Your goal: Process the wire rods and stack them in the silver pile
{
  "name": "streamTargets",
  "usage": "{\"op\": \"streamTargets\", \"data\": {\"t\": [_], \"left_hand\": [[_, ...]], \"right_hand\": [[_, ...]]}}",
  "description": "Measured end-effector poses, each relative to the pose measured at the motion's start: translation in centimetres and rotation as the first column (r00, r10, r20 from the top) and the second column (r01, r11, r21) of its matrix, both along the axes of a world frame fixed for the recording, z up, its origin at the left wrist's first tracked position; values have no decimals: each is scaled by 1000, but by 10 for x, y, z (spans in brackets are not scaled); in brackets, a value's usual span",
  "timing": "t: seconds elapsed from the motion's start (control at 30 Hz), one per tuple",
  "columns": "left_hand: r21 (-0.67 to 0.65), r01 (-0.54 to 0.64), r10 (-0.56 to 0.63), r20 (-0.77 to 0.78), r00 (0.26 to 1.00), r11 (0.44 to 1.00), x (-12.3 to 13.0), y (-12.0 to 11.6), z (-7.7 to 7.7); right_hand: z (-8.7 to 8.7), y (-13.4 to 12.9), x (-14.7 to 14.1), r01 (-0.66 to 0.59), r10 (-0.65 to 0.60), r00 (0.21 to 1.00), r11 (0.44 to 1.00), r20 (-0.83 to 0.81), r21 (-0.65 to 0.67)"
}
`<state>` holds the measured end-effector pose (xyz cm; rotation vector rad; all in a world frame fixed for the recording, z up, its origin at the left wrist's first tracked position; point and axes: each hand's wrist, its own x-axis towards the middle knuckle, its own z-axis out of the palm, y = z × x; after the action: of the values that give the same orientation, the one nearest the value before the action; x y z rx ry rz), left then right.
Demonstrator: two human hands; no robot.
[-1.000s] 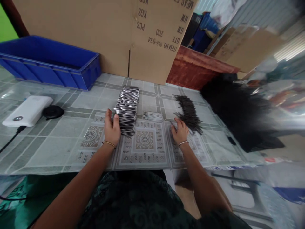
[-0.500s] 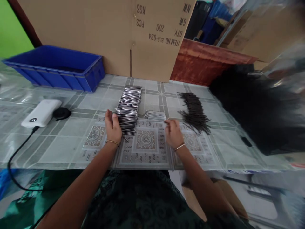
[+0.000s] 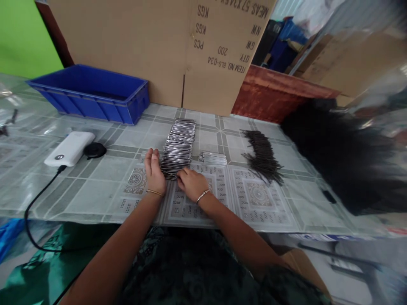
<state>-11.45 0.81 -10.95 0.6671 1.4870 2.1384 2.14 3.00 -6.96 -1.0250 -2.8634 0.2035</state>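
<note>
Hands work at the near end of a long row of thin silver metal strips (image 3: 178,146) on the tiled tablecloth (image 3: 95,186); left hand (image 3: 154,171) lies flat, fingers together, against the row's left edge; right hand (image 3: 190,184) rests at the row's near end, fingertips touching the closest strips, grip unclear; smaller silver stack (image 3: 213,158) just right of the row; dark strip pile (image 3: 262,156) farther right; white power bank (image 3: 70,148) and blue crate (image 3: 92,91) to the left.
</note>
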Motion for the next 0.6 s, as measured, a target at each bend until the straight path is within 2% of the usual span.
{"op": "streamTargets", "data": {"t": [0.13,0.27,0.37,0.47,0.6], "left_hand": [[30,-18,19,-60,998,999,-2,1,-6],[-31,12,-18,-203,979,999,-2,3,-11],[-47,19,-30,-265,964,999,0,2,-9],[-43,-8,-4,-258,966,999,1,1,-9],[-47,-50,37,-246,968,998,-2,2,-12]], "right_hand": [[8,24,0,15,-14,1000,997,-10,76],[7,42,2,1,-1,999,1000,-36,15],[2,44,8,-14,9,988,999,-156,-32],[-4,43,16,-11,-4,955,999,-297,-47],[-7,47,32,10,-21,913,1000,-408,-29]]}}
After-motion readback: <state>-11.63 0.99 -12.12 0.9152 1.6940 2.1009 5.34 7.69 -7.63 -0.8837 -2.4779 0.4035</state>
